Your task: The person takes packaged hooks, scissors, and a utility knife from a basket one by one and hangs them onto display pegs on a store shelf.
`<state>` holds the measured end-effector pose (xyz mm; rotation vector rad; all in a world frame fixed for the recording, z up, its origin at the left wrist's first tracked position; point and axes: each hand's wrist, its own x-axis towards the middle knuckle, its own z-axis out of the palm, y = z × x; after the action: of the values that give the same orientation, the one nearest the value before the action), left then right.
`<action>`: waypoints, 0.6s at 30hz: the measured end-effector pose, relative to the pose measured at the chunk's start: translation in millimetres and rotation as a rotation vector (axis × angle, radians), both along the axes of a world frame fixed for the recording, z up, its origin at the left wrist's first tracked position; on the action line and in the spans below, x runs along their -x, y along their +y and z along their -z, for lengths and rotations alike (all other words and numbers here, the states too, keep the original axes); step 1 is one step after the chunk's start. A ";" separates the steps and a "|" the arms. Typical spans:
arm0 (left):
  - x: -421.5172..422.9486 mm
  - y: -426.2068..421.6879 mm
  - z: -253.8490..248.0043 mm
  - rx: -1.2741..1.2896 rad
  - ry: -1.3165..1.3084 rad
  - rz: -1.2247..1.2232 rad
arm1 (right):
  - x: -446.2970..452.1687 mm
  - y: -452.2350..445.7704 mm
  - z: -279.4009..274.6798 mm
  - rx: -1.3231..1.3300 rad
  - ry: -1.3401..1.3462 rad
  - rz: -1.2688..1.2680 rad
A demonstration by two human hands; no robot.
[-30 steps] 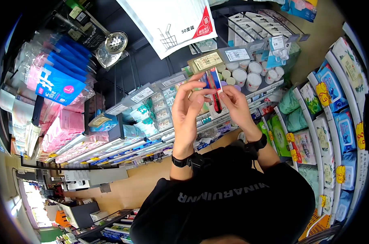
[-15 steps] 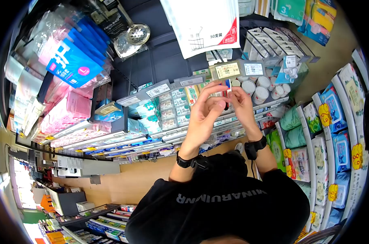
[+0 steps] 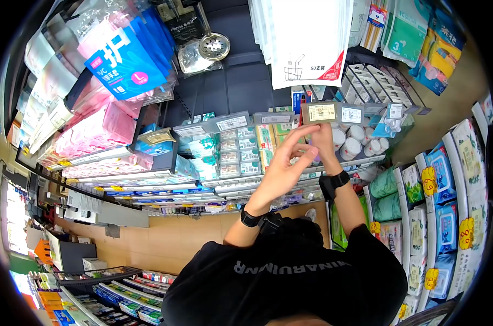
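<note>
My left hand [image 3: 286, 167] is in front of the shelf edge, its fingers curved and apart, with nothing seen between them. The fingertips point toward my right hand [image 3: 323, 144]. My right hand reaches up under a yellow price tag [image 3: 321, 112], and its fingertips are hidden behind it. Just beyond that tag, below the hanging white bags [image 3: 309, 32], shows a small blue and red packet [image 3: 297, 99]. Whether my right fingers touch this packet cannot be seen. White round tubs [image 3: 351, 148] stand on the shelf right of my right hand.
Boxed goods [image 3: 238, 155] fill the shelf to the left. Blue glove packs [image 3: 128, 62] and a metal skimmer [image 3: 214, 46] hang at upper left. Wet-wipe packs [image 3: 446, 179] line the right-hand shelves. Wooden-look floor [image 3: 170, 231] lies below.
The small blue, white and red item between both hands has left that spot; a blue and red packet now shows behind the price tag. My right hand moved inward, and the view shifted.
</note>
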<state>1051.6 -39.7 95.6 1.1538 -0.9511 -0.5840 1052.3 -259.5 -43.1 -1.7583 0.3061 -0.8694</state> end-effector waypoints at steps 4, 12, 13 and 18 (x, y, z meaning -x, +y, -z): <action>4.0 3.2 -3.0 -0.056 0.011 0.011 | -46.3 -44.5 65.6 0.299 0.049 0.172; -7.5 59.3 -38.7 0.099 -0.305 -0.035 | -98.2 -75.2 49.3 0.059 -0.102 0.035; -6.8 73.5 -48.4 0.218 -0.286 -0.089 | -116.2 -88.1 65.9 -0.295 -0.292 -0.085; -16.7 118.5 -101.2 0.702 -0.478 -0.545 | -122.0 -95.0 61.0 -0.246 -0.122 0.035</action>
<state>1068.3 78.8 196.8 0.8514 -1.0591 0.4668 1174.3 -354.5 -104.1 -1.4701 0.3490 -0.9195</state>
